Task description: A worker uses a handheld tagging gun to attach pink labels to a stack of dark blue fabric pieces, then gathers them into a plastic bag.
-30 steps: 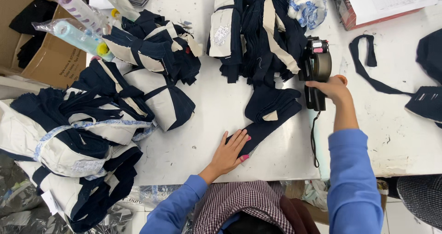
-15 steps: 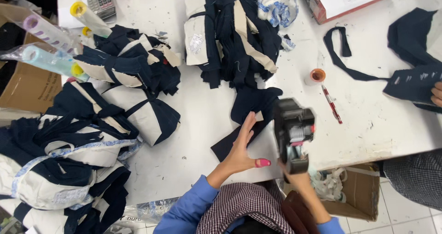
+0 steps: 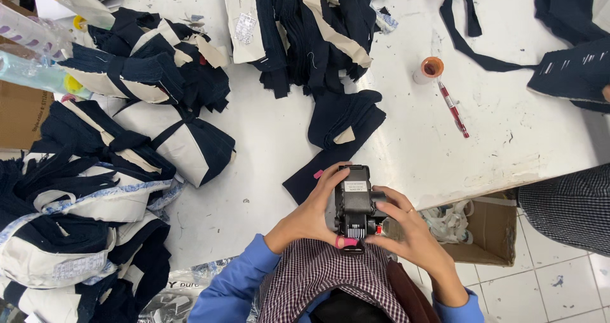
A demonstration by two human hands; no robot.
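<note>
**Op 1:** Both hands have come together since the earlier frame. Then I logged the left hand (image 3: 311, 212) flat on the navy cloth strip (image 3: 330, 151) and the right hand (image 3: 406, 234) carrying the black labelling gun (image 3: 354, 205) alone. Now both are on the gun, off the near edge of the bench (image 3: 406, 145), over my lap.

**Op 2:** Grip state?

**Op 1:** Left hand wrapped round the gun's left side, fingers curled over its top, thumb at the bottom end. Right hand cups the right side, fingertips on the roller end. Both grasping the gun; neither holds cloth.

**Op 2:** Meaning?

**Op 1:** My read: marking has paused and the gun itself is being tended, perhaps its label roll. Judgement only.

**Op 2:** And the cloth?

**Op 1:** Strip lies released near the bench's near edge, just beyond the left hand's knuckles, maybe brushing them; I cannot tell. Red pen (image 3: 453, 109) and orange-topped spool (image 3: 429, 69) sit toward the right, well apart from the hands. Tied navy-and-cream bundles (image 3: 159, 132) crowd the left edge.
</note>
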